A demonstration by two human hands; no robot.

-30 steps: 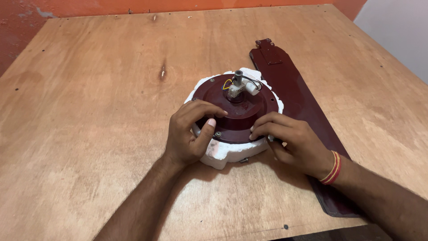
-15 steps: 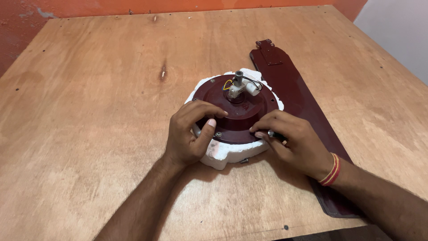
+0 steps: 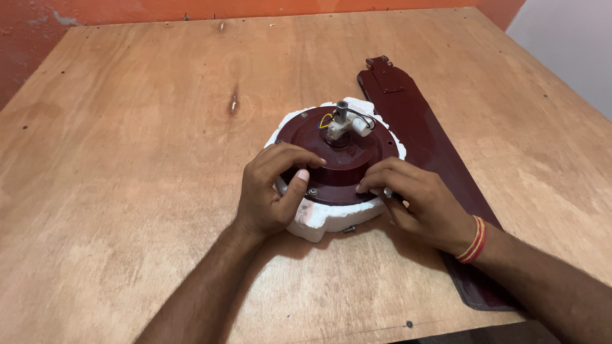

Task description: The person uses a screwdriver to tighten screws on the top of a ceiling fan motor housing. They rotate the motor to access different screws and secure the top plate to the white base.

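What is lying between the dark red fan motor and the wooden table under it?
In the head view, a white foam cradle lies between the fan motor and the table.

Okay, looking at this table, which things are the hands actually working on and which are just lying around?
In hand:
- maroon fan motor, held by the left hand and right hand
- white foam cradle under the motor
- small silvery piece, too small to identify, at the right fingertips

Lying about:
- maroon fan blade, flat beside the motor
- small bolt by the foam
- wooden table
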